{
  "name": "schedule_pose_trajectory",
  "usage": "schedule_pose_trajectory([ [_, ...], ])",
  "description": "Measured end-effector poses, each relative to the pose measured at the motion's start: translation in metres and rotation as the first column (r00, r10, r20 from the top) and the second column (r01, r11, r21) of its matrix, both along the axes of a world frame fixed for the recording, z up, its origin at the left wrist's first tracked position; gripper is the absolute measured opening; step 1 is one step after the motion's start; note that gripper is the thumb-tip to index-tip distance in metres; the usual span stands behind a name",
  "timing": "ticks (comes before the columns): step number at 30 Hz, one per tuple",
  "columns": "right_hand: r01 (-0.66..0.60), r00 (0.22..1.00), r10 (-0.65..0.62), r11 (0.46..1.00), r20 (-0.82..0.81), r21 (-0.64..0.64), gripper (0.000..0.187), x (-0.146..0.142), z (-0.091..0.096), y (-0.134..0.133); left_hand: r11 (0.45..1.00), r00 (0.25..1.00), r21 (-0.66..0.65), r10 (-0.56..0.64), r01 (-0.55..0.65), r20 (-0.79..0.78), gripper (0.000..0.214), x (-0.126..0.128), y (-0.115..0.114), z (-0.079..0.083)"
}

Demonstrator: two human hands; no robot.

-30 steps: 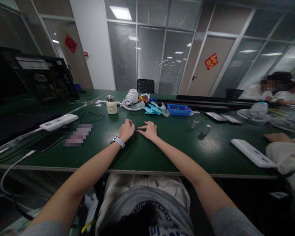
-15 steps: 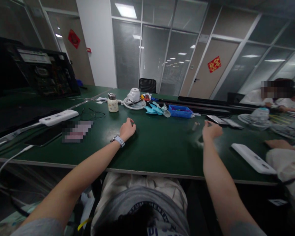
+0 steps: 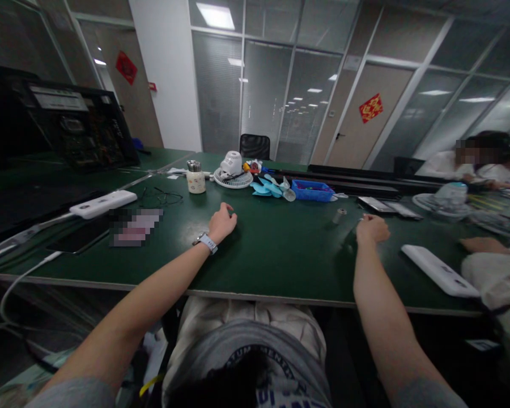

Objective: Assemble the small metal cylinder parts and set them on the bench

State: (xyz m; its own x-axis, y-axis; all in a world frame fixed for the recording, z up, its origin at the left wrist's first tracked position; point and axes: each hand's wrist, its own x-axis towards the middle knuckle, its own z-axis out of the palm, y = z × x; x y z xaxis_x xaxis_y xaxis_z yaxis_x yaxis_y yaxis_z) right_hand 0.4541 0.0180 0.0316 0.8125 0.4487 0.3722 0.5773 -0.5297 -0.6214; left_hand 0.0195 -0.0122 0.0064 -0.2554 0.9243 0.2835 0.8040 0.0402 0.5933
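Note:
My left hand (image 3: 223, 222), with a watch (image 3: 205, 242) at its wrist, rests on the green table (image 3: 276, 255). Its fingers are loosely bent, thumb and forefinger apart, and nothing is in them. Over the right part of the table, my right hand (image 3: 373, 228) is closed, fingertips pinched together. Something small and pale may show at the tips, too small to name. Just left of those fingertips a small metallic cylinder (image 3: 339, 216) stands on the table, apart from the hand. Light blue fan blades (image 3: 270, 187) and a blue tray (image 3: 311, 191) of small parts lie farther back.
A white fan head (image 3: 232, 171), a cream jar (image 3: 195, 181) and eyeglasses (image 3: 164, 196) sit at the back left. Nearer are a white power strip (image 3: 104, 204) and a phone (image 3: 79, 235). On the right lie another white strip (image 3: 440, 271) and a neighbour's sleeve (image 3: 495, 277).
My right hand has moved slightly right and down, a little away from the metallic cylinder, with its fingers turned more inward. My left hand keeps its pose on the table.

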Motion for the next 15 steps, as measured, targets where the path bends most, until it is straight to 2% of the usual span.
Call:
schedule_pose_trajectory([
  [3,0.011,1.000,-0.011,1.000,-0.012,0.019,0.024,0.0010,0.0009,-0.0012,1.000,1.000,-0.003,0.003,-0.003,0.004,0.029,0.0003,-0.0002,-0.0002],
  [15,-0.015,0.997,0.013,0.999,-0.074,-0.037,0.022,0.0027,0.0023,-0.0001,0.999,0.999,-0.014,-0.032,0.032,0.011,0.028,-0.0004,0.0006,-0.0010],
])
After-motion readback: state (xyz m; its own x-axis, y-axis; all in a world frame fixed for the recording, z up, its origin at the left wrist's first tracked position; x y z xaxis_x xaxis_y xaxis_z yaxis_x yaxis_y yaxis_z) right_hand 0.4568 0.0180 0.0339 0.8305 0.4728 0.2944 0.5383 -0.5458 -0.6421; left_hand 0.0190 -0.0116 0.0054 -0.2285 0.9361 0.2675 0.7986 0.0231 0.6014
